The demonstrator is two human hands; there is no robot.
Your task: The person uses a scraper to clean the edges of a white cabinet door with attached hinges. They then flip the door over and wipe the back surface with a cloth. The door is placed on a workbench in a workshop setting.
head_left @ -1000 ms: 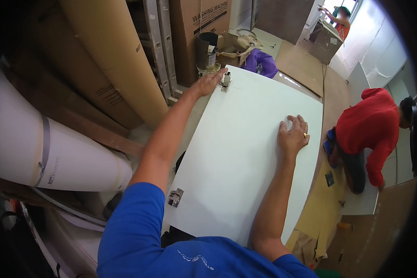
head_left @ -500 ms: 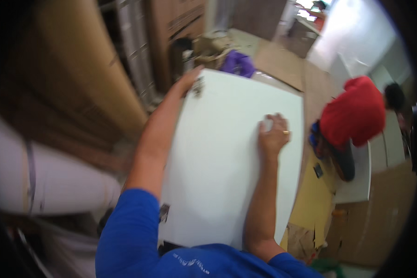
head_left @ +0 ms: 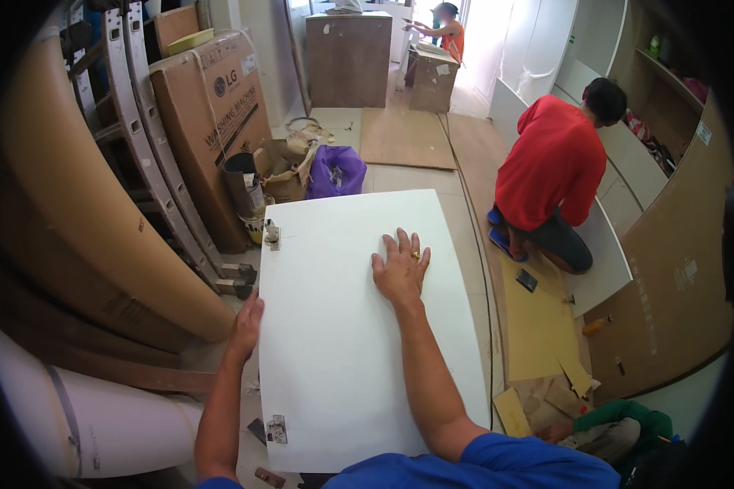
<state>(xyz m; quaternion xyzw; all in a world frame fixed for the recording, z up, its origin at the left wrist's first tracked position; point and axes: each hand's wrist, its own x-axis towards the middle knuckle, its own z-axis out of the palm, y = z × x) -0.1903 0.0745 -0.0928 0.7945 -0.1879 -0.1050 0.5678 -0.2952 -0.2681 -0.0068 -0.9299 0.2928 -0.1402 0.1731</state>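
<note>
A white cabinet door panel [head_left: 342, 326] lies in front of me, with an upper metal hinge [head_left: 272, 235] and a lower hinge [head_left: 276, 429] along its left side. My left hand [head_left: 246, 326] holds the panel's left edge between the two hinges; part of its grip is hidden. Palm down on the upper right part of the panel, my right hand [head_left: 401, 266] has its fingers spread and a ring on one of them. Nothing is held in it.
At left stand a ladder [head_left: 139, 138], a large carton [head_left: 212, 122] and rolled sheets. A purple bag [head_left: 334, 171] sits beyond the panel. A person in red [head_left: 550, 163] crouches at right by white boards; a person in a green sleeve [head_left: 624, 420] is at lower right.
My left hand has slid from the panel's far left corner down its left edge. My right hand stays flat on the panel. The view has turned, and the green sleeve shows more fully.
</note>
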